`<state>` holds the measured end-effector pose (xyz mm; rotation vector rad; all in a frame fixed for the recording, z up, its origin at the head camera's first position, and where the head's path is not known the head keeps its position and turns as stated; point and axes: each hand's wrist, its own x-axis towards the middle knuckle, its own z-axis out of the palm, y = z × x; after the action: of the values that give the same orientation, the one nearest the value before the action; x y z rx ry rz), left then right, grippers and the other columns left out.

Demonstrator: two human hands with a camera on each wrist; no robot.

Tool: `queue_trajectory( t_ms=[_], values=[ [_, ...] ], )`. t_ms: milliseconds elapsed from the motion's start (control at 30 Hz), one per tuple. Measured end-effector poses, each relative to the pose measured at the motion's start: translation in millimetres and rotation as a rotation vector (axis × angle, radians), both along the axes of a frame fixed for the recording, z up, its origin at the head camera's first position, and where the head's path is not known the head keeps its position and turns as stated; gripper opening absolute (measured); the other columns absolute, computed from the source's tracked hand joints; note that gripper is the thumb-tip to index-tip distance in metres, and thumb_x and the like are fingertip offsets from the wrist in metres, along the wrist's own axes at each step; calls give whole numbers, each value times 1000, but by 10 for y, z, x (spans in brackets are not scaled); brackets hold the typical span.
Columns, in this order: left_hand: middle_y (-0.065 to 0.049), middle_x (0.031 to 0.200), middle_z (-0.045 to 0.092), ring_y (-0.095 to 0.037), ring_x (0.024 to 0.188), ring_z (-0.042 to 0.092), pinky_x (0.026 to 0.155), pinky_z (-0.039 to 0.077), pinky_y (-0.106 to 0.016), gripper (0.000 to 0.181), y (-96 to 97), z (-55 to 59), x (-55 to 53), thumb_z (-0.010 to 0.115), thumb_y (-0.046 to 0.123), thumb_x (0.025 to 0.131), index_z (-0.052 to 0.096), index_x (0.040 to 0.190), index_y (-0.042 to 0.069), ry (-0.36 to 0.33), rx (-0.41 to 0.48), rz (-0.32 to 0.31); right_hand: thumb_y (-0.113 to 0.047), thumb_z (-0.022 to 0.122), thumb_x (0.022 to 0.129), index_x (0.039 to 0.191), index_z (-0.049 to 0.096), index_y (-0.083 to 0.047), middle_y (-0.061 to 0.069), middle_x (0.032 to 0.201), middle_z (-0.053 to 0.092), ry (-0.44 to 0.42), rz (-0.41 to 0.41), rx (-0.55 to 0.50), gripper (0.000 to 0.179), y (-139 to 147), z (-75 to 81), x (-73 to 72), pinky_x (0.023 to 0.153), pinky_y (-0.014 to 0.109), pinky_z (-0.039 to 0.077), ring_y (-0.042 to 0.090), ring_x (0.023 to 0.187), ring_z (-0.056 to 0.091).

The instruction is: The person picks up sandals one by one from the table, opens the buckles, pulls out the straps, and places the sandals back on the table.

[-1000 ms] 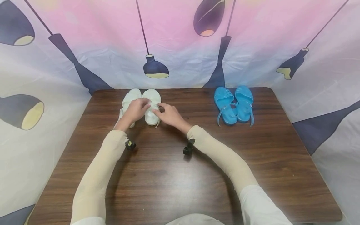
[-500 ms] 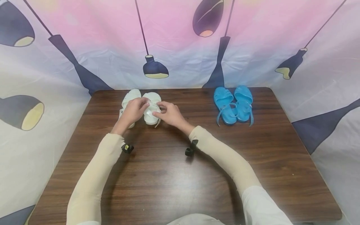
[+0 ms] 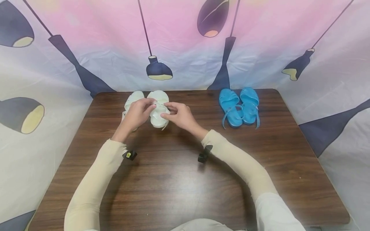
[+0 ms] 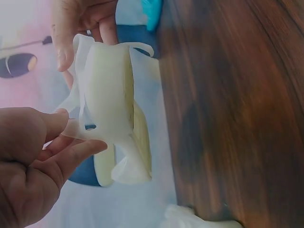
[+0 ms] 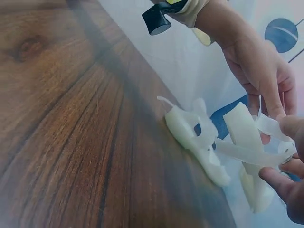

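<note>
Toward the far left corner of the desk (image 3: pixel 179 173), we see a white sandal (image 3: pixel 158 112) pinched by the left hand (image 3: pixel 137 113) and right hand (image 3: pixel 181 116); its mate (image 3: pixel 134 96) lies just left, blue sandals (image 3: pixel 249 102) toward the far right corner. From the left wrist, we see it raised off the desk, smooth and milky, its sole (image 4: pixel 128 90) yellowish. From the right wrist, its strap (image 5: pixel 249 154) looks thin, translucent.

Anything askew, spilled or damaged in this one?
Nothing looks spilled or damaged. Slightly untidy: on the blue sandals, strap ends trail outward past the soles. One white sandal is off the table, but the left hand and right hand hold it, so that looks normal.
</note>
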<state>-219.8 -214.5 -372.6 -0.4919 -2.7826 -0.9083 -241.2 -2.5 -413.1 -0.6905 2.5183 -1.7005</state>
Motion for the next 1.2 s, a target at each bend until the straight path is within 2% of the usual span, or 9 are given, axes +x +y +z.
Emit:
queue_trajectory(
  t_ms=[267,500,633,867,1200],
  values=[
    [-23,121,69,-37,106,69,92,55,-50,28,254,154,92,62,12,103,67,125,-4,14,57,-95,-33,84,86,129,71,-15,5,126,72,7,-27,10,48,351,145,148,86,29,59,18,103,73],
    [-19,122,70,-32,106,69,92,56,-46,26,518,171,217,63,12,102,69,123,-2,9,81,-166,-36,85,85,130,70,-16,2,127,71,-43,-35,10,52,697,158,346,86,31,60,17,104,73],
    [-16,121,70,-29,105,68,91,56,-44,25,644,118,276,62,12,103,69,123,-1,-6,89,-210,-36,86,84,131,70,-17,2,128,71,-69,-41,18,53,868,129,470,87,32,60,18,108,72],
    [-15,118,70,-26,103,69,88,57,-42,23,841,-55,352,62,10,102,69,121,-1,7,131,-291,-36,86,84,130,70,-15,2,127,71,-81,-54,27,53,1116,32,653,86,32,60,18,108,72],
    [-14,114,71,-25,102,70,88,58,-40,22,1031,-328,443,62,9,102,70,121,0,8,151,-340,-38,84,85,131,69,-15,4,129,70,-137,-63,33,53,1353,-150,827,89,36,59,23,110,71]
  ],
)
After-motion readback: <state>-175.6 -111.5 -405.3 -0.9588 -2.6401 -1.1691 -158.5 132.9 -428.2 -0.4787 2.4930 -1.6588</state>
